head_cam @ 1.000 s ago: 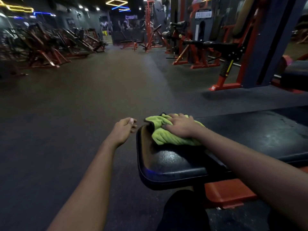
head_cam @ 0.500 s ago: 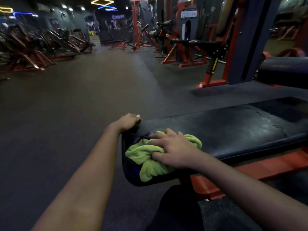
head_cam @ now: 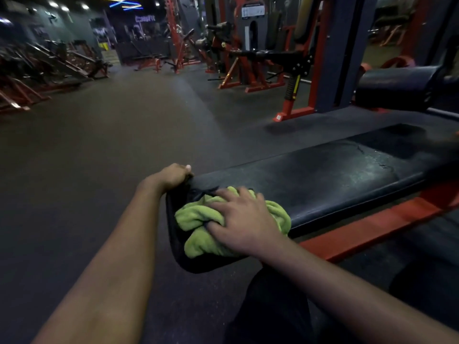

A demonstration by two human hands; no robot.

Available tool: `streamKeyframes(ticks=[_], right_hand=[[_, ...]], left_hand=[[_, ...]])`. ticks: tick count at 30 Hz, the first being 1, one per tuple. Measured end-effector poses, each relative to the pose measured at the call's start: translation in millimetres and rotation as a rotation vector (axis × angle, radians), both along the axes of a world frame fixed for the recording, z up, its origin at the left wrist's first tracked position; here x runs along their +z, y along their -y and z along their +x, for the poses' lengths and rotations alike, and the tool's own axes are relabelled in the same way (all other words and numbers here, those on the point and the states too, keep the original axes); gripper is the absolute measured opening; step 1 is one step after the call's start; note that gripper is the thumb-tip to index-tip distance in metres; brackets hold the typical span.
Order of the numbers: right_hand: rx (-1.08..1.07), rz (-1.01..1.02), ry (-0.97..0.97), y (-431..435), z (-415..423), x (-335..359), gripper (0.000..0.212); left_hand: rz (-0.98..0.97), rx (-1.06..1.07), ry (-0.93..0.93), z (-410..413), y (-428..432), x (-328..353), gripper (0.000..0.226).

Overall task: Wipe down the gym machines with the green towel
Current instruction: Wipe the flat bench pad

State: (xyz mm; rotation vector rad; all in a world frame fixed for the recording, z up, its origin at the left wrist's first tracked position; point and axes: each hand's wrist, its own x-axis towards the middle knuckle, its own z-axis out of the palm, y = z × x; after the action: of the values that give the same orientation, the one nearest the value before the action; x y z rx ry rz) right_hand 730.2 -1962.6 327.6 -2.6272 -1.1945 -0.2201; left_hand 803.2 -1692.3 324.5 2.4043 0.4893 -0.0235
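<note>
The green towel (head_cam: 198,234) lies bunched on the left end of a black padded bench (head_cam: 323,177). My right hand (head_cam: 243,219) lies spread on top of it and presses it against the pad near the front edge. My left hand (head_cam: 173,175) has its fingers curled over the pad's far left corner and grips it. The pad's surface looks worn and cracked toward the right.
The bench sits on a red frame (head_cam: 372,227). A black roller pad (head_cam: 397,88) and a red and grey machine column (head_cam: 335,58) stand behind it at the right. More red machines (head_cam: 248,68) line the back and the left wall. Dark rubber floor (head_cam: 99,157) stretches to the left.
My right hand has dragged the towel from the pad's far edge toward its near edge. My left hand, free beside the pad before, now grips its far corner.
</note>
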Motion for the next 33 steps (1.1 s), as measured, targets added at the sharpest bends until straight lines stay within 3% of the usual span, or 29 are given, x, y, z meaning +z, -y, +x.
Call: streamKeyframes(ticks=[6, 11, 18, 26, 30, 33], right_hand=[[-0.41, -0.015, 0.004, 79, 77, -8, 0.054], [-0.857, 0.055, -0.122, 142, 127, -5, 0.05], [-0.759, 0.203, -0.038, 124, 86, -28, 0.056], [-1.093, 0.085, -0.177, 210, 193, -12, 0.068], [-0.922, 0.094, -0.196, 192, 170, -22, 0.104], [-0.886, 0.101, -0.214, 209, 179, -21, 0.098]], left_hand=[[0.287, -0.009, -0.139, 43, 41, 15, 0.057], [0.294, -0.22, -0.092, 69, 105, 8, 0.057], [0.352, -0.142, -0.156, 89, 110, -7, 0.068], [0.387, -0.094, -0.198, 113, 121, -7, 0.073], [0.35, -0.088, -0.134, 144, 143, -5, 0.071], [0.337, -0.153, -0.081, 172, 179, -4, 0.071]])
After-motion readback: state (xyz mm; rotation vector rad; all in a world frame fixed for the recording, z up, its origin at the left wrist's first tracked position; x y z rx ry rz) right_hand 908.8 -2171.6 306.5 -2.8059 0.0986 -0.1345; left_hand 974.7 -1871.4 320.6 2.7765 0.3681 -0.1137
